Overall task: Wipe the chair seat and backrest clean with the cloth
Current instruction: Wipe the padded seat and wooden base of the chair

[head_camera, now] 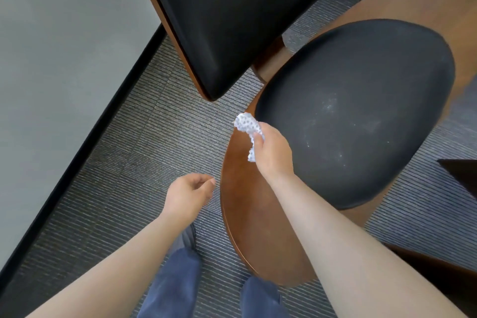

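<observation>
barely started imo, right hand [273,152] grips the bunched cloth [247,128] at the seat's [361,111] left edge, left hand [188,193] loose and empty, dust specks still there, backrest [232,15] left too

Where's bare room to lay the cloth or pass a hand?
Bare: the seat pad right of the right hand gripping the cloth; the carpet between baseboard and seat shell. Tight: the gap between backrest and seat pad.

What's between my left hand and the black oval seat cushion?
Head view: grey ribbed carpet, then the brown wooden seat shell, crossed by the right hand gripping the white dotted cloth.
</observation>
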Action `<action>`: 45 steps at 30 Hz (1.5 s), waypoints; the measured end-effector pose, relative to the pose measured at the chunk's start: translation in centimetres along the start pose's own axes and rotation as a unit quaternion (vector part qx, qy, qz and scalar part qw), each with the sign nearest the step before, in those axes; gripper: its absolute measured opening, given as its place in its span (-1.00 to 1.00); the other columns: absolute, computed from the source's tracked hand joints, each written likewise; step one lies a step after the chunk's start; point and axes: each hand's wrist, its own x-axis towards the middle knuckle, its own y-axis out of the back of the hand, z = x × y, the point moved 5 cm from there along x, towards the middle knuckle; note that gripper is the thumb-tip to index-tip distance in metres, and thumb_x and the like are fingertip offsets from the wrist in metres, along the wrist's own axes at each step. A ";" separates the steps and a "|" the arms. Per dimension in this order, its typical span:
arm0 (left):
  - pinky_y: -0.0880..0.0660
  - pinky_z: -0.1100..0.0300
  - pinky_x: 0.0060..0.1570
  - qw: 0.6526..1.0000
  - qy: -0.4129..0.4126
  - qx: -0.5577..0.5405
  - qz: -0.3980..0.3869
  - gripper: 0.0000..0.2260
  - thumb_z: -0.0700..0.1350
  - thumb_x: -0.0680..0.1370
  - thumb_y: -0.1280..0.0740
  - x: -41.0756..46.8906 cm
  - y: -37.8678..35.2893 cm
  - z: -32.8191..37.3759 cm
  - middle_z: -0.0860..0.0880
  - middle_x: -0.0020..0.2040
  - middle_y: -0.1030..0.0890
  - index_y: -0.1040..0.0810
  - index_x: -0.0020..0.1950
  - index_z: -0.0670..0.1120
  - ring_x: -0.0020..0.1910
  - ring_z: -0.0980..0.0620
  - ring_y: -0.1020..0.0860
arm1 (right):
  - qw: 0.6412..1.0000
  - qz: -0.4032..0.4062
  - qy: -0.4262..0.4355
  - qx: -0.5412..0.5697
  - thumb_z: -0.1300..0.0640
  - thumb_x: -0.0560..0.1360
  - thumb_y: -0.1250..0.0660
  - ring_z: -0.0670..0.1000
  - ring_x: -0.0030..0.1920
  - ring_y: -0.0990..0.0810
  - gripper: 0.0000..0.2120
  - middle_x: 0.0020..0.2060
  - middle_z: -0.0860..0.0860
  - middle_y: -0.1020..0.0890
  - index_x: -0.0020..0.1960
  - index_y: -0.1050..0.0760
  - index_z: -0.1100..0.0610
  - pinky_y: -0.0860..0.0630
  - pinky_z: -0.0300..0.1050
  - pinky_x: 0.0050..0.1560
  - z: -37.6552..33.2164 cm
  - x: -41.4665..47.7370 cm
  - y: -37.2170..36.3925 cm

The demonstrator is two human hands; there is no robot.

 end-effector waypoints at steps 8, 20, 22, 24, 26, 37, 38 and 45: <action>-0.61 0.07 0.01 0.999 0.005 -0.043 -0.013 -0.91 -0.06 0.53 -0.38 4.9 -1.7 1.0 -0.01 -0.25 -0.69 -0.62 -0.17 0.04 -0.14 -0.02 -0.68 | 0.998 -0.014 0.025 -0.053 0.11 0.62 -0.11 -0.01 0.05 -0.57 -0.74 0.09 0.00 -0.59 0.22 -0.48 0.12 -0.55 -0.13 0.02 1.3 7.3 -3.6; -0.63 0.27 -0.19 0.997 0.017 -0.066 -0.047 -0.92 -0.16 0.50 -0.42 6.8 -3.0 0.4 -0.07 -0.17 -0.71 -0.66 -0.03 -0.08 -0.21 -0.03 -0.70 | 0.884 -0.108 0.112 -0.441 -0.09 0.63 0.03 0.16 0.53 -0.03 -0.44 0.50 0.14 -0.20 0.52 -0.07 0.20 0.14 0.17 0.50 2.1 10.5 -7.7; -0.61 0.30 -0.24 0.996 0.015 -0.069 -0.048 -0.93 -0.19 0.51 -0.40 6.3 -2.9 0.6 -0.07 -0.18 -0.71 -0.66 -0.04 -0.08 -0.22 -0.02 -0.70 | 0.888 -0.112 0.121 -0.429 -0.09 0.63 0.07 0.16 0.53 -0.01 -0.43 0.51 0.15 -0.18 0.53 -0.04 0.21 0.14 0.16 0.51 2.3 8.7 -7.7; -0.61 0.31 -0.25 0.996 0.015 -0.069 -0.048 -0.91 -0.22 0.52 -0.39 5.7 -2.8 0.8 -0.07 -0.17 -0.71 -0.67 -0.03 -0.10 -0.21 -0.01 -0.69 | 0.895 -0.118 0.130 -0.409 -0.08 0.63 0.10 0.14 0.53 0.00 -0.43 0.51 0.14 -0.16 0.53 -0.02 0.22 0.13 0.13 0.51 2.6 6.4 -7.6; -0.61 0.32 -0.23 0.998 0.008 -0.051 -0.046 -0.90 -0.24 0.52 -0.38 4.9 -2.6 0.9 -0.06 -0.15 -0.71 -0.66 -0.01 -0.11 -0.19 -0.01 -0.69 | 0.906 -0.124 0.133 -0.382 -0.07 0.64 0.10 0.13 0.53 0.01 -0.43 0.52 0.14 -0.14 0.54 0.00 0.23 0.14 0.11 0.52 2.8 3.9 -7.0; -0.60 0.32 -0.18 0.998 0.021 -0.028 -0.047 -0.81 -0.23 0.52 -0.38 -0.2 -1.9 -0.5 -0.05 -0.11 -0.70 -0.60 0.12 -0.09 -0.24 0.03 -0.69 | 0.951 -0.128 0.086 -0.269 -0.11 0.46 0.41 0.07 0.55 0.09 -0.26 0.55 0.07 -0.04 0.55 0.06 0.20 0.21 0.04 0.50 5.2 -6.4 -4.2; -0.60 0.31 -0.17 0.998 0.023 -0.028 -0.046 -0.79 -0.23 0.52 -0.39 -0.6 -2.0 -0.6 -0.06 -0.11 -0.70 -0.59 0.15 -0.10 -0.23 0.03 -0.69 | 0.957 -0.127 0.066 -0.254 -0.10 0.51 0.36 0.07 0.54 0.09 -0.31 0.55 0.08 -0.04 0.55 0.06 0.20 0.19 0.04 0.51 5.3 -7.3 -4.0; -0.62 0.29 -0.20 0.998 0.028 -0.006 -0.047 -0.65 -0.28 0.51 -0.39 -3.1 -2.5 -0.8 -0.08 -0.08 -0.67 -0.50 0.29 -0.20 -0.18 0.01 -0.67 | 0.972 -0.122 -0.067 -0.187 -0.03 0.63 0.08 0.08 0.54 0.10 -0.43 0.55 0.11 0.02 0.55 0.11 0.20 0.16 0.06 0.51 6.1 -14.4 -1.6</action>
